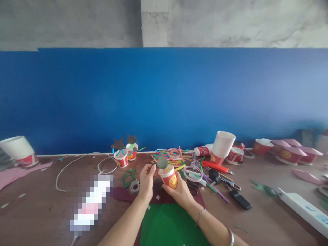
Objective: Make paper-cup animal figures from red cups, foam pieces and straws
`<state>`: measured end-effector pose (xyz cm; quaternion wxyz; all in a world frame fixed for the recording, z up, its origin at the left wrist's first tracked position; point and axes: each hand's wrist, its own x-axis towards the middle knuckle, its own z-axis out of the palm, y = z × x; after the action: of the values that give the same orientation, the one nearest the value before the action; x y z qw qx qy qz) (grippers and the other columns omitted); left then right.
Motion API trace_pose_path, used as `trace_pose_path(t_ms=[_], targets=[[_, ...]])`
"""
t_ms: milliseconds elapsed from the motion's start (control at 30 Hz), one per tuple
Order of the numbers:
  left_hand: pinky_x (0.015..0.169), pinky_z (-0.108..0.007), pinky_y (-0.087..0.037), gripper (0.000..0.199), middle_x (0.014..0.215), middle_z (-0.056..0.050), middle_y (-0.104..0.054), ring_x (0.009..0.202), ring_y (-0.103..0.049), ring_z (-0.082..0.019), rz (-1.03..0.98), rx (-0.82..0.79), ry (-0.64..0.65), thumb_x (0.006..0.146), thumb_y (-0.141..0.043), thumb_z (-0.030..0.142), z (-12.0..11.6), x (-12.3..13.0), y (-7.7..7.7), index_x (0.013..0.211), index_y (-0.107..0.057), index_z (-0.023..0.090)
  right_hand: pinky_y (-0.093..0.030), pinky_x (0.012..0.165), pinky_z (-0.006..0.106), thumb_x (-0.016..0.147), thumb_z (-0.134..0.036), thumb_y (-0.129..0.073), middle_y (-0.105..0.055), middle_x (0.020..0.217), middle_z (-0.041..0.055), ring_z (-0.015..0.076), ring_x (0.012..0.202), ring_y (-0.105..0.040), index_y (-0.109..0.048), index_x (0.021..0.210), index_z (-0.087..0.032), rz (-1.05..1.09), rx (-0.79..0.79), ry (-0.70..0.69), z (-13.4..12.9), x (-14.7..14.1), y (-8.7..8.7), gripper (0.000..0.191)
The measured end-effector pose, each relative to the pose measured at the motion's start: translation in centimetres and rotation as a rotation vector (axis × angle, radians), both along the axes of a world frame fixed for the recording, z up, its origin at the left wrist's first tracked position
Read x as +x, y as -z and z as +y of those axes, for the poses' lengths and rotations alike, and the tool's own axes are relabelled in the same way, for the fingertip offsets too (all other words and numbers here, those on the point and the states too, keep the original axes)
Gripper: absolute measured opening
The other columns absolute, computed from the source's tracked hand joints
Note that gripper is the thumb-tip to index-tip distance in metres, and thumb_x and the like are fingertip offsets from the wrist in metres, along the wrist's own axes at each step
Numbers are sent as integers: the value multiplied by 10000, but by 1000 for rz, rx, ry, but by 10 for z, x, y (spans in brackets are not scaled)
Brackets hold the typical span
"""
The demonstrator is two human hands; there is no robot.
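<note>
Left hand [147, 181] grasping red paper cup [167, 178] at center frame | right hand [179, 194] cradling it from below | green disc [162, 162] atop cup | green sheet [169, 225] nearer, lower center | straws [174, 156] just beyond | blue wall [164, 102] above

Soft, even light — faint shadows, bowed wide-angle edges.

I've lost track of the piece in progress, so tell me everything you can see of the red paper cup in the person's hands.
The red paper cup has a white rim and a round gold emblem on its side. It is held above the bench between the left hand and the right hand, mouth up and tilted. The right hand supports its lower side, and the left hand's fingers are at its rim side. A dark green disc stands above its mouth; how it attaches is hidden.
</note>
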<state>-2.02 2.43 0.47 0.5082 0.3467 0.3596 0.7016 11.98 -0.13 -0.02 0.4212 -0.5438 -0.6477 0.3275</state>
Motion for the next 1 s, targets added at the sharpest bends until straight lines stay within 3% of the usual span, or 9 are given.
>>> trace_pose_path(t_ms=[233, 467, 700, 800, 867, 1000], targets=[[769, -274, -437, 294, 832, -34, -699, 802, -606, -168, 53, -19, -27, 676, -710, 356, 0, 2, 2, 886, -689, 151, -459, 640, 295, 657, -346, -671, -666, 872, 65, 200, 729, -611, -481, 1019, -175, 1, -2, 12, 0, -1, 0, 443], [628, -215, -413, 252, 709, 2, -633, 642, -547, -112, 72, -9, -57, 692, -693, 366, -3, 3, -2, 791, -633, 142, -448, 642, 303, 642, -350, -681, -654, 870, 66, 207, 728, -607, -461, 970, -190, -91, -11, 27, -5, -4, -6, 426], [635, -214, -406, 231, 649, 21, -607, 619, -535, -107, 57, -7, 6, 711, -676, 365, -5, 3, -6, 765, -624, 147, -436, 626, 301, 632, -365, -702, -647, 840, 53, 208, 711, -596, -462, 957, -192, -112, 25, 30, -5, -3, 0, 440], [630, -215, -407, 219, 653, 21, -616, 604, -538, -105, 59, 10, 0, 716, -669, 361, -6, 3, -9, 762, -623, 151, -444, 653, 305, 691, -415, -656, -643, 861, 56, 208, 739, -592, -489, 980, -184, -29, 69, -35, -6, -1, 0, 406], [624, -217, -409, 218, 667, 15, -628, 606, -548, -110, 47, 14, -30, 711, -670, 360, -5, 3, -10, 758, -621, 153, -454, 707, 307, 805, -440, -520, -632, 926, 65, 203, 810, -587, -508, 1008, -186, 121, 157, -46, -4, 3, 0, 326], [646, -220, -417, 208, 684, 9, -640, 649, -566, -120, 43, 20, -57, 710, -671, 350, -4, 1, -8, 749, -615, 153, -455, 755, 311, 882, -448, -369, -581, 983, 78, 197, 893, -550, -502, 1031, -195, 349, 309, 295, 5, 13, 1, 322]])
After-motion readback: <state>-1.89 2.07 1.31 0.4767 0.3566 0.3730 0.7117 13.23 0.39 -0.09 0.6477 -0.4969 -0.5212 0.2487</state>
